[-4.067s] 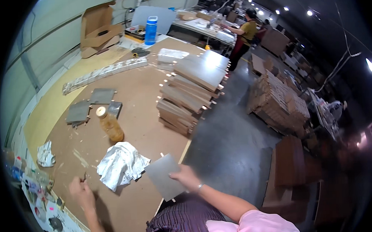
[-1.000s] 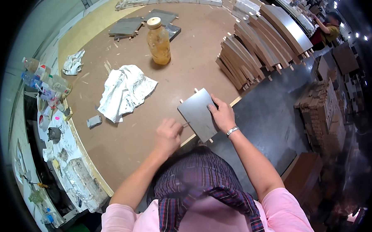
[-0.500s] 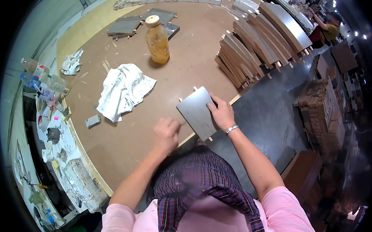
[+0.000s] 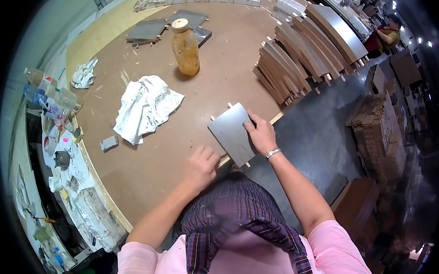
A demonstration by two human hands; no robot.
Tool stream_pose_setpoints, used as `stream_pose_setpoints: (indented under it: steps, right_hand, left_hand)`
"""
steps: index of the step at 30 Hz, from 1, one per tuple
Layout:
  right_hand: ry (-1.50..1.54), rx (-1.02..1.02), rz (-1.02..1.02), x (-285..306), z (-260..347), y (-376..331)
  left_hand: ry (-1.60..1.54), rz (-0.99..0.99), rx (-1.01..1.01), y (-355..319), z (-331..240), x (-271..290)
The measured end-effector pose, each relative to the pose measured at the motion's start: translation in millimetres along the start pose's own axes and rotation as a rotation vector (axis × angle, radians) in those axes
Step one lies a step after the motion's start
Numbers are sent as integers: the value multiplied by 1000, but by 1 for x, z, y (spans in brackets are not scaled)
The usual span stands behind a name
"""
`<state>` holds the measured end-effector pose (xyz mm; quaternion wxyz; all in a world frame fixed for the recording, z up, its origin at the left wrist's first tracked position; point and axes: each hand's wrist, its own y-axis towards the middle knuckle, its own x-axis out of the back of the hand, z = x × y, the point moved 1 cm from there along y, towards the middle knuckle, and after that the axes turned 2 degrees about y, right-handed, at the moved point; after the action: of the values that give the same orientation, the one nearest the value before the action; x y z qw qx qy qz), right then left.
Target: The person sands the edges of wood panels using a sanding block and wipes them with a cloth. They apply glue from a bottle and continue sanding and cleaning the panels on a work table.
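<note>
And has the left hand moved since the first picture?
Yes, rightward: against the big cloth, the left hand was at its left; now it is right of it, near the panel.

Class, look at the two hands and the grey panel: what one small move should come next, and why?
Probably guide the left hand a little along the left edge of the grey panel. The right hand grips the panel's opposite side, thumb on its face, and the left is curled beside that edge; whether it holds anything is unclear.

Beneath the grey panel (image 4: 232, 134), some fingers of the right hand (image 4: 263, 137) are hidden.
</note>
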<state>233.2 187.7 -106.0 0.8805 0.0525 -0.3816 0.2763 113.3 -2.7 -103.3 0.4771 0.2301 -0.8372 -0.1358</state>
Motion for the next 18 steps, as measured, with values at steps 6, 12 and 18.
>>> stream_pose_setpoints:
  steps: [6, 12, 18]
  right_hand:
    - [10, 9, 2, 5, 3, -2]
    - [-8, 12, 7, 3, 6, -2]
    - [14, 3, 17, 0, 8, -4]
  left_hand:
    - [8, -27, -7, 5, 3, -1]
    - [-4, -83, 98, 7, 22, -3]
    - [-30, -23, 83, -10, 14, 10]
